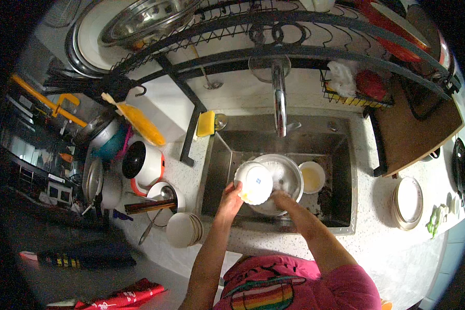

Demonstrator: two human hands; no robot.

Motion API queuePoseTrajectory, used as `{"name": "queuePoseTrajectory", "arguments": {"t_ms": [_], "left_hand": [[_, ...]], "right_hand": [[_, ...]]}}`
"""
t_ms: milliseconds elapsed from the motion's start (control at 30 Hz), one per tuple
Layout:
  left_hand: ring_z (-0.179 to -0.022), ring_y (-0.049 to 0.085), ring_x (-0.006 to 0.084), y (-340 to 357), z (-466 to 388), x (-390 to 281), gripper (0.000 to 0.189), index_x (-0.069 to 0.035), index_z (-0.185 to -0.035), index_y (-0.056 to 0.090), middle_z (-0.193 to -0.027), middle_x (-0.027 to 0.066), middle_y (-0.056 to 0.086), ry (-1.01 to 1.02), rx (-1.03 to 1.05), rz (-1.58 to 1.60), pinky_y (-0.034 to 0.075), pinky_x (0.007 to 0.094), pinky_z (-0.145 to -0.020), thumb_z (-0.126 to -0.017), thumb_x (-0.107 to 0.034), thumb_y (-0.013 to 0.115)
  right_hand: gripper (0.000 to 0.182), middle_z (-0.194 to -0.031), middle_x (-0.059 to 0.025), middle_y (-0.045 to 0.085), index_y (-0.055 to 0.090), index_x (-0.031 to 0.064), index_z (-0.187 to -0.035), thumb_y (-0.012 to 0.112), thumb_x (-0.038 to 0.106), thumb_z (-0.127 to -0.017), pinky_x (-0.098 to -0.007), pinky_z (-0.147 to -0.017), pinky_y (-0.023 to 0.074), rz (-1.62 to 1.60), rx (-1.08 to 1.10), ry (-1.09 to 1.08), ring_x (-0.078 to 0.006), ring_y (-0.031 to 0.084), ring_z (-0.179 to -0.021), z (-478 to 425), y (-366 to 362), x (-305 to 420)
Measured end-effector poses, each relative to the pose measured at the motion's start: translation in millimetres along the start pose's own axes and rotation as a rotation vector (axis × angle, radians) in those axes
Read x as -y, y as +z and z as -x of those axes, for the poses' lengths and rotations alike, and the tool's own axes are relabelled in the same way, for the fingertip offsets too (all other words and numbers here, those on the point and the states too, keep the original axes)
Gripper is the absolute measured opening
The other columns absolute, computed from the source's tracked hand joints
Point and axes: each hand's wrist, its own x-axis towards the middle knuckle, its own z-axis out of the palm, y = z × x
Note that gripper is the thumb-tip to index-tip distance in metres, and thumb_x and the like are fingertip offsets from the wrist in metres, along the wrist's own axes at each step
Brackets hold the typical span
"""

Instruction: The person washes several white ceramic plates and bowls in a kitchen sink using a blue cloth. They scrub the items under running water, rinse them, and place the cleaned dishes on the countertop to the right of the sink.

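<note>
Over the steel sink, my left hand (231, 199) grips the edge of a white bowl (258, 180), its underside towards the camera and a yellowish patch near its lower rim. Just right of the bowl, my right hand (281, 200) reaches into a round metal basin (297, 174) with water and some foam; its fingers are partly hidden, so what they hold does not show. Another white bowl (321, 177) with yellow residue stands on the sink floor to the right of the basin. The faucet (279, 104) reaches out above the basin.
The sink rim (353, 186) surrounds the basin. Left are a yellow sponge (206, 124), stacked white bowls (182, 230), a pot with a ladle and chopsticks (151, 207), and a rice cooker (149, 166). Stacked plates (410, 199) stand right. A black dish rack (314, 52) spans above.
</note>
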Motion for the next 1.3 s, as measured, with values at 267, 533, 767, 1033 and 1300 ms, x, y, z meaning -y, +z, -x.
{"name": "queuePoseTrajectory", "arguments": {"t_ms": [267, 533, 767, 1033, 1300], "left_hand": [[-0.077, 0.046, 0.0072, -28, -32, 45, 0.025, -0.003, -0.102, 0.052, -0.088, 0.0037, 0.055, 0.054, -0.203, -0.650, 0.035, 0.0188, -0.064, -0.079, -0.009, 0.056], [-0.083, 0.050, 0.0112, 40, -19, 46, 0.020, -0.003, -0.096, 0.054, -0.095, 0.0043, 0.055, 0.047, -0.336, -0.908, 0.040, 0.0242, -0.070, -0.075, -0.003, 0.054], [-0.075, 0.048, 0.0091, 13, -8, 22, 0.021, -0.001, -0.091, 0.051, -0.081, 0.0001, 0.052, -0.037, -0.076, -0.556, 0.038, 0.0237, -0.068, -0.075, -0.010, 0.060], [-0.087, 0.053, 0.0145, -5, 0, 11, 0.018, -0.002, -0.095, 0.053, -0.092, 0.0048, 0.057, 0.015, -0.027, 0.030, 0.041, 0.0300, -0.079, -0.078, -0.006, 0.056], [-0.092, 0.053, 0.0217, 24, -16, -11, 0.044, 0.002, -0.108, 0.047, -0.102, 0.0115, 0.055, -0.431, 0.048, -0.080, 0.044, 0.0328, -0.079, -0.067, -0.006, 0.063]], "right_hand": [[0.030, -0.073, -0.0106, 0.058, 0.058, -0.0013, -0.088, 0.068, 0.014, -0.065, -0.0273, -0.062, 0.0443, -0.633, -0.465, -0.341, -0.0144, 0.054, -0.068, 77, -133, 32], [0.032, -0.094, -0.0164, 0.056, 0.057, 0.0047, -0.095, 0.059, 0.018, -0.066, -0.0422, -0.079, 0.0389, -0.365, -1.058, -0.143, -0.0352, 0.048, -0.092, 66, -138, 98], [0.028, -0.059, -0.0127, 0.055, 0.056, -0.0069, -0.077, 0.061, 0.019, -0.068, -0.0309, -0.056, 0.0434, -1.043, -0.977, 0.111, -0.0204, 0.053, -0.056, 20, -147, 77], [0.028, -0.083, -0.0094, 0.058, 0.050, -0.0032, -0.100, 0.040, 0.015, -0.081, -0.0290, -0.053, 0.0454, -1.845, -0.759, 0.327, -0.0192, 0.057, -0.064, 37, -120, 48], [0.018, -0.072, -0.0071, 0.058, 0.056, -0.0012, -0.085, 0.047, 0.014, -0.082, -0.0275, -0.050, 0.0456, -1.355, -0.513, 0.050, -0.0142, 0.056, -0.059, 30, -161, 36]]}}
